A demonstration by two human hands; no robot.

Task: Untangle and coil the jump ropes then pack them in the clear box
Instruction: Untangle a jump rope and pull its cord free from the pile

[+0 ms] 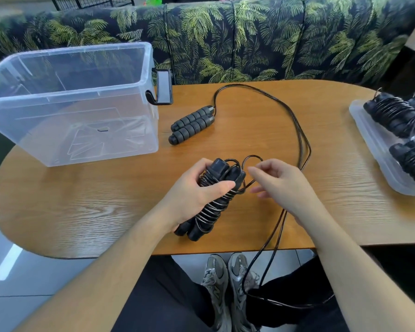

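left hand (194,195) curled round a black jump-rope bundle, two foam handles wound with thin black cord (210,204), thumb pressed across the coils, held just above the oval wood-grain table (82,207). right hand (277,182) just beside the bundle's upper end, fingers loosely bent at a small loose loop of cord; whether pinching that loop or only touching it, cannot tell.

second black jump rope with ribbed foam handles (191,124) lying side by side on the table near the clear plastic storage box (70,104), its long black cord (302,144) sweeping round the far side, back past the right hand and off the near edge toward the lap and the grey sneakers (225,283). clear box upright on the left of the table, with no rope inside. more wound black bundles (398,116) resting on a clear plastic lid (378,152) at the right edge.

likely risks:
- loose end springing free if not tucked firmly, letting the coils unwind off the handles.
- slack cord under the right wrist snagging in the bundle, tangling two ropes together.
- hanging loop catching a foot or knee, dragging the ribbed handles off the table.
- bundle lifted toward the box with the other cord hooked on, pulling everything along.
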